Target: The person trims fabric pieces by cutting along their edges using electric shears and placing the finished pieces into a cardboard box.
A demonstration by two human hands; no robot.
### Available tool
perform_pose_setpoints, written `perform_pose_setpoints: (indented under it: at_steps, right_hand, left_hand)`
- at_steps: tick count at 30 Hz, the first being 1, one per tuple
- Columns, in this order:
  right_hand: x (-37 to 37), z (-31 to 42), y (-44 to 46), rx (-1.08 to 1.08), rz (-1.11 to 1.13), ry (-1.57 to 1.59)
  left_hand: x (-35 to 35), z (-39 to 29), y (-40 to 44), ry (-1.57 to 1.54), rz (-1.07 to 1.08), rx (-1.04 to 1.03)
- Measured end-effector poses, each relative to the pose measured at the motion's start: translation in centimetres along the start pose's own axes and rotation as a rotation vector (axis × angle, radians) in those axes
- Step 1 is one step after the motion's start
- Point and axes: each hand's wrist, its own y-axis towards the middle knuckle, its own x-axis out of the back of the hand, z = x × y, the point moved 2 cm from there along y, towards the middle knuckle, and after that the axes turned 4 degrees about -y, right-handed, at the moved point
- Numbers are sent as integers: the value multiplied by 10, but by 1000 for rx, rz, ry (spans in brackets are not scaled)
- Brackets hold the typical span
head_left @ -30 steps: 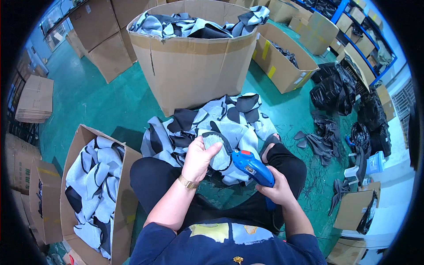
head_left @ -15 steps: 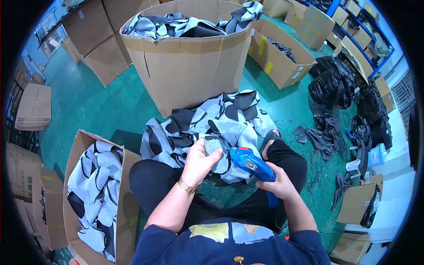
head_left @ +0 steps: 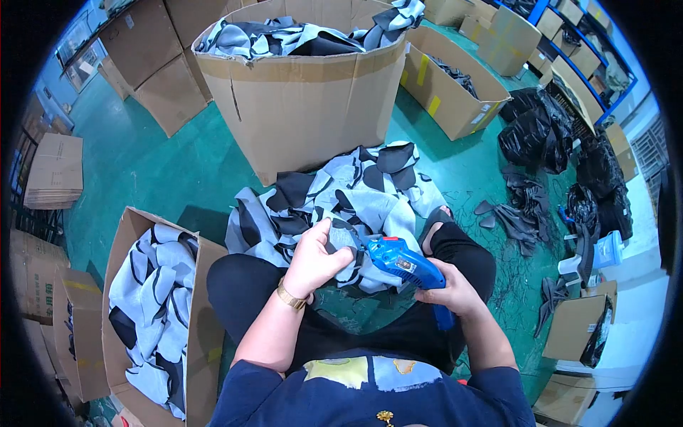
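Observation:
My left hand [head_left: 317, 260], with a gold watch at the wrist, pinches a small grey fabric piece [head_left: 340, 238] between thumb and fingers. My right hand [head_left: 449, 287] is wrapped round the handle of a blue power cutter [head_left: 405, 262] with a red button on top. The cutter's tip points left and is at the right edge of the grey piece; whether it touches cannot be made out. Beneath and beyond both hands, a heap of light grey and black fabric [head_left: 384, 196] lies on the green floor.
A large carton [head_left: 299, 114] of fabric stands beyond the heap. An open box [head_left: 203, 320] of similar fabric is at my left. Another box [head_left: 455, 107] stands at the back right. Black bags [head_left: 537, 135] and dark scraps [head_left: 523, 220] lie at the right.
The fabric piece in my left hand has turned, and that hand has tilted. The cutter has shifted slightly left. The view has moved a little.

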Motion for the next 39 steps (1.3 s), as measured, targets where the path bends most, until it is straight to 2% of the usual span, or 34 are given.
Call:
perform_pose_setpoints:
  at_steps: [5, 8, 11, 14, 17, 23, 26, 27, 28, 31, 34, 36, 37, 39]
  right_hand:
    - [5, 3, 1, 0, 41, -54]
    - [8, 3, 1, 8, 61, -85]
    - [9, 10, 1, 19, 84, -120]
    - [12, 13, 0, 31, 105, -188]
    - [13, 14, 0, 44, 111, -229]
    - [9, 21, 5, 96, 99, -262]
    - [3, 29, 13, 82, 35, -72]
    - [1, 32, 15, 73, 4, 25]
    - [2, 28, 20, 79, -34, 98]
    - [0, 31, 31, 57, -76, 162]
    - [-14, 35, 46, 81, -93, 241]
    - [-20, 20, 59, 211, -163, 48]
    - [-22, 21, 59, 197, -220, -75]
    - [-24, 17, 64, 248, -251, -78]
  left_hand:
    - [13, 9, 2, 136, 87, 16]
    - [24, 18, 5, 343, 151, -75]
    - [20, 5, 0, 267, 208, 47]
    - [13, -2, 0, 221, 266, -29]
    - [20, 1, -1, 396, 337, -20]
    - [18, 6, -2, 342, 462, 80]
    - [5, -5, -6, 169, 464, 182]
    - [10, 0, -6, 253, 440, 195]
    - [11, 7, -5, 212, 445, 191]
    - [3, 3, -4, 66, 483, 207]
    - [-14, 18, -7, -96, 427, 202]
    - [-24, 30, -9, -48, 405, 158]
    - [-29, 39, -10, -111, 362, 164]
    - [-35, 42, -12, -307, 260, 227]
